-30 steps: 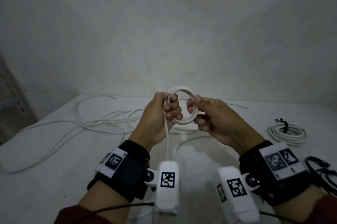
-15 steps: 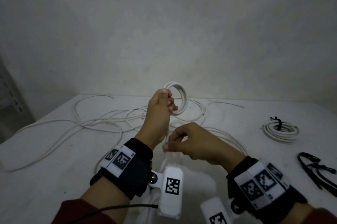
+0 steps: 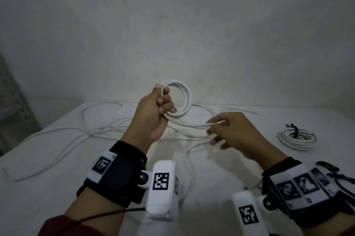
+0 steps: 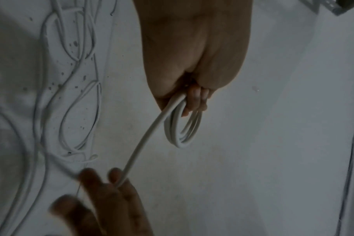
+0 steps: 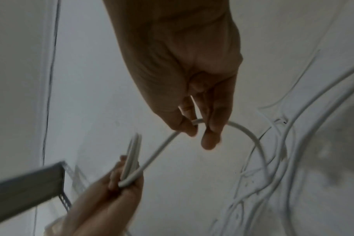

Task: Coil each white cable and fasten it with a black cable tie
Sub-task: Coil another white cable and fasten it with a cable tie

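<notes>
The white table [image 3: 48, 178] is carrying loose white cables [image 3: 63, 136] sprawling toward 9 o'clock, their far ends blurring together. At 3 o'clock a finished coil [image 3: 296, 139] is lying cinched by a black cable tie [image 3: 294, 131]; spare black ties [image 3: 338, 174] are running off the right edge. Above centre, the left hand [image 3: 153, 114] is gripping the white cable coil [image 3: 180, 101], fingers wrapping its loops. The right hand [image 3: 236, 132] is pinching the trailing strand [image 3: 194, 125] between thumb and fingers, which are smearing in the left wrist view.
</notes>
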